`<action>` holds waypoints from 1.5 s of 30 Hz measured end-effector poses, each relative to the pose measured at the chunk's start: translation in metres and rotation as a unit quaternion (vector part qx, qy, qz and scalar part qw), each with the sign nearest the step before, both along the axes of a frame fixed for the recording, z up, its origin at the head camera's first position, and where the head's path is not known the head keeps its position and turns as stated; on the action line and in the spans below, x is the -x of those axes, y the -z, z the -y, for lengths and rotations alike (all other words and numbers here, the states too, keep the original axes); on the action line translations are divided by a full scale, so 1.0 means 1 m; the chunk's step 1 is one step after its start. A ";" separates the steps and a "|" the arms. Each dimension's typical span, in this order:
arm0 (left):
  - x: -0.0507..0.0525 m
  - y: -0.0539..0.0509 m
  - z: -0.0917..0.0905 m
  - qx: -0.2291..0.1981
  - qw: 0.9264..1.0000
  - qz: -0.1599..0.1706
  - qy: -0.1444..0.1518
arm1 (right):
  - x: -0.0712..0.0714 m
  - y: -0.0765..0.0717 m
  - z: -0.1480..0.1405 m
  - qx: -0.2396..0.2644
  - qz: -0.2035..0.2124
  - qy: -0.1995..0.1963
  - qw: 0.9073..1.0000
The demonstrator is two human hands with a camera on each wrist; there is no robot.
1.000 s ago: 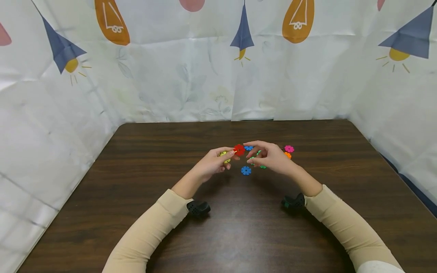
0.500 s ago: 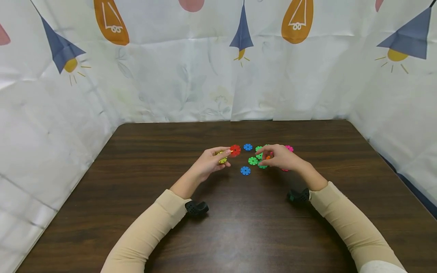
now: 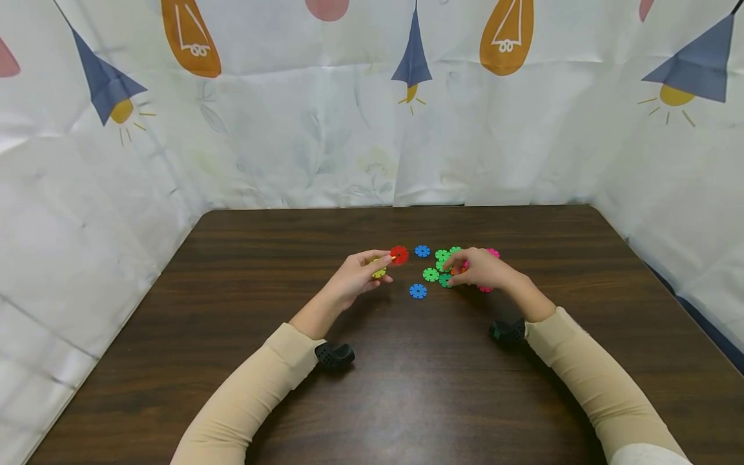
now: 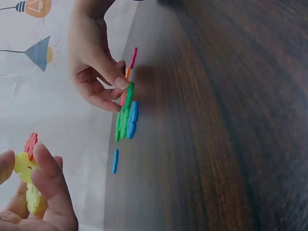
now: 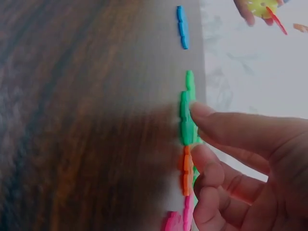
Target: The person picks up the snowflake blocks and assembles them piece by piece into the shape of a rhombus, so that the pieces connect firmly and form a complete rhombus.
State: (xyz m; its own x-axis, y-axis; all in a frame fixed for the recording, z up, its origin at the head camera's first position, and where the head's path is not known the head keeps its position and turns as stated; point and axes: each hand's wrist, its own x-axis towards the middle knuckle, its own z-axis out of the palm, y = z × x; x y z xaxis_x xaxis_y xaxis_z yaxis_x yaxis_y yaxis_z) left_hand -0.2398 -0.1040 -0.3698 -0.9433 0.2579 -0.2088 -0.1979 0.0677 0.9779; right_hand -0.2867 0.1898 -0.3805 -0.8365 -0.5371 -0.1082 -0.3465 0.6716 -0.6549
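Note:
My left hand holds a joined cluster of notched plastic building discs above the table, left of the loose ones. In it are yellow discs and a red disc; the left wrist view shows thumb and fingers around the yellow part. My right hand is low over the loose discs, its thumb tip touching the edge of a dark green disc. Its index finger reaches toward the light green discs, apart from the thumb. Orange and pink discs lie partly hidden under this hand.
Between the hands lie two separate blue discs, one farther back and one nearer. The dark wooden table extends toward me. A patterned cloth hangs behind its far edge and at both sides.
My right hand has moved right, from beside the red disc to the green and orange discs. My left hand has drawn slightly left with its cluster.

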 end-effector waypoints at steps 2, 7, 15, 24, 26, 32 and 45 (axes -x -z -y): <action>0.000 0.001 0.000 0.002 1.000 0.000 -0.001 | 0.000 0.000 0.001 -0.005 -0.005 0.000 1.000; -0.001 0.001 0.000 0.011 1.000 -0.002 -0.002 | 0.002 -0.001 0.003 -0.013 0.001 0.003 1.000; -0.002 0.001 -0.001 0.019 1.000 -0.001 -0.001 | 0.008 -0.005 0.006 -0.032 0.025 -0.006 0.999; -0.003 0.004 -0.002 0.020 1.000 0.002 0.000 | 0.012 -0.004 0.003 -0.037 0.038 -0.022 0.998; -0.003 0.005 -0.001 0.022 1.000 0.003 0.000 | 0.011 -0.003 0.002 -0.034 0.036 -0.025 0.998; -0.004 0.004 -0.002 0.018 1.000 0.008 0.007 | 0.009 -0.003 0.006 -0.038 0.022 -0.028 0.999; -0.004 0.002 -0.001 -0.030 0.999 0.022 0.008 | -0.003 -0.009 0.004 0.041 0.005 0.009 0.999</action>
